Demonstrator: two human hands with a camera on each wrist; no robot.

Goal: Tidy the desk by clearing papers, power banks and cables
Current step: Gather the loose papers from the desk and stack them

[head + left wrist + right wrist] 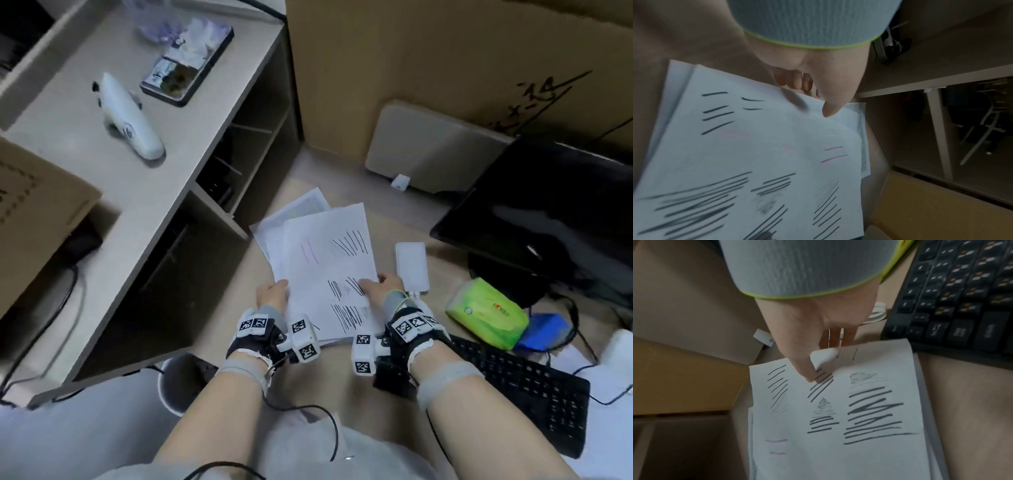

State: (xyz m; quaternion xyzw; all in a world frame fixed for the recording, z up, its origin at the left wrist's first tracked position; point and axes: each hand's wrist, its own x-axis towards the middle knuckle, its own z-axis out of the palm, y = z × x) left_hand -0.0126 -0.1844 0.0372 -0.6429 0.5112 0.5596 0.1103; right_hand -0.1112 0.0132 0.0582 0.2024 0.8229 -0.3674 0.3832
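Observation:
A loose stack of white papers (325, 260) with black and pink scribbles is held above the desk between both hands. My left hand (274, 293) grips the stack's left edge, thumb on top (829, 110) and fingers underneath. My right hand (378, 286) pinches the right edge, thumb pressing on the top sheet (807, 374) and fingers below. The papers (756, 154) fill the left wrist view, and the papers (838, 418) fill the lower right wrist view. A white power bank (411, 265) lies flat just right of the stack, with a white cable (877, 313) coiled beside it.
A black keyboard (520, 387) lies at the lower right, with a green tissue pack (486, 313) and a blue object (544, 330) beyond it. A black monitor (548, 212) stands to the right. On the left, a side desk (102, 178) carries a white device (128, 116) and a cardboard box (30, 205).

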